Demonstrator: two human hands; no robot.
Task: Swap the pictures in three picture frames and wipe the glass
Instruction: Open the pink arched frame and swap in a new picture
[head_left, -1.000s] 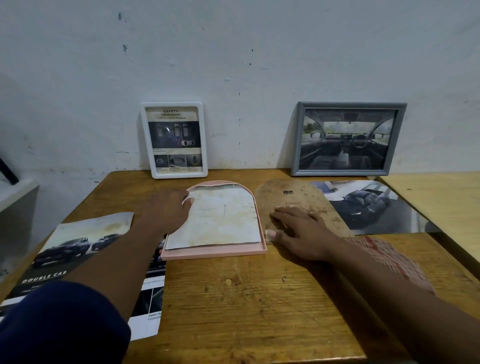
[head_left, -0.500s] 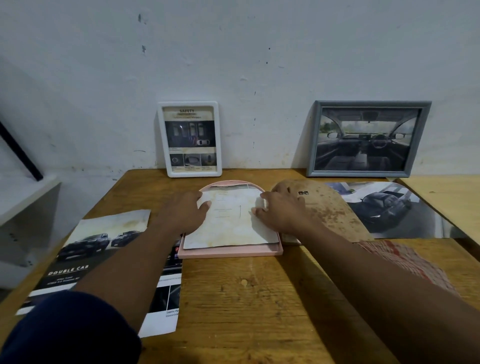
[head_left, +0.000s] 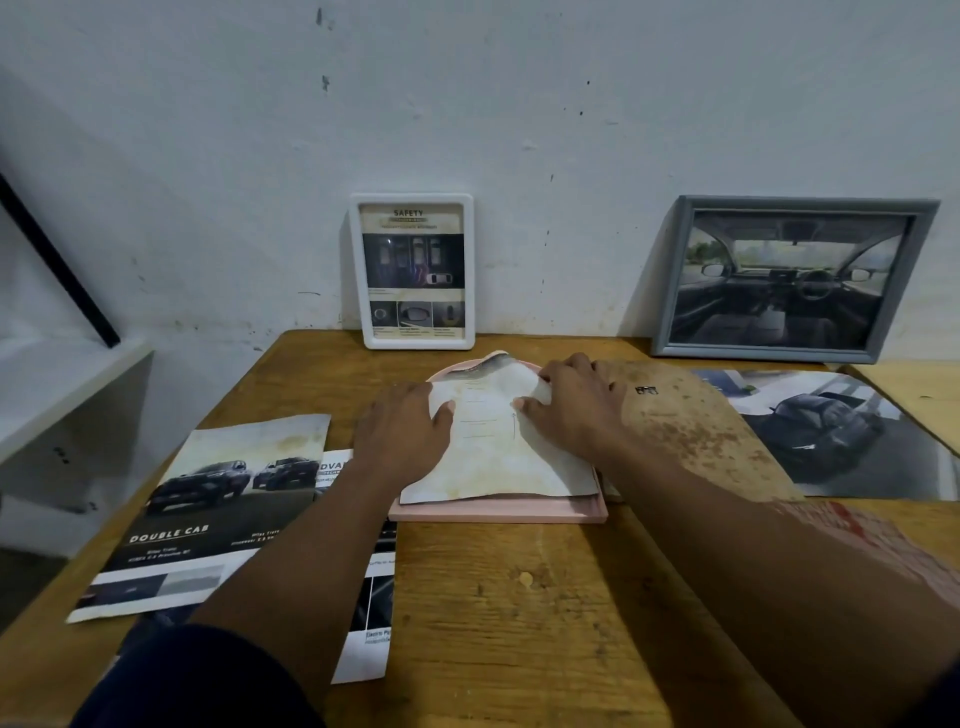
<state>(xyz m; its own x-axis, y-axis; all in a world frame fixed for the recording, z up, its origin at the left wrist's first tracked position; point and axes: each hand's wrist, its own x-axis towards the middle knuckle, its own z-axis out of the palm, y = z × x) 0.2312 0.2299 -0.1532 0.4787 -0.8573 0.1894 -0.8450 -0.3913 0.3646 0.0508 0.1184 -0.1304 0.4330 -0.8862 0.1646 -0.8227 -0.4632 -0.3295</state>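
Note:
A pink arched frame (head_left: 498, 512) lies face down on the wooden table (head_left: 519, 597). A stained paper picture (head_left: 493, 457) lies in it, its top edge curled up. My left hand (head_left: 408, 431) presses flat on the paper's left side. My right hand (head_left: 571, 410) pinches the paper's upper right edge and lifts it. The brown arched backing board (head_left: 696, 431) lies to the right of the frame. A white frame (head_left: 413, 270) and a grey frame (head_left: 789, 278) lean upright against the wall.
A "Double Cab" car brochure (head_left: 208, 514) lies at the left, over another leaflet (head_left: 371, 618). A car photo (head_left: 841, 431) lies at the right. A red patterned cloth (head_left: 883, 551) shows under my right forearm. A white shelf (head_left: 62, 395) stands left of the table.
My right hand left the backing board, moved left onto the paper and gripped its upper right edge, which now curls up. My left hand stayed on the paper.

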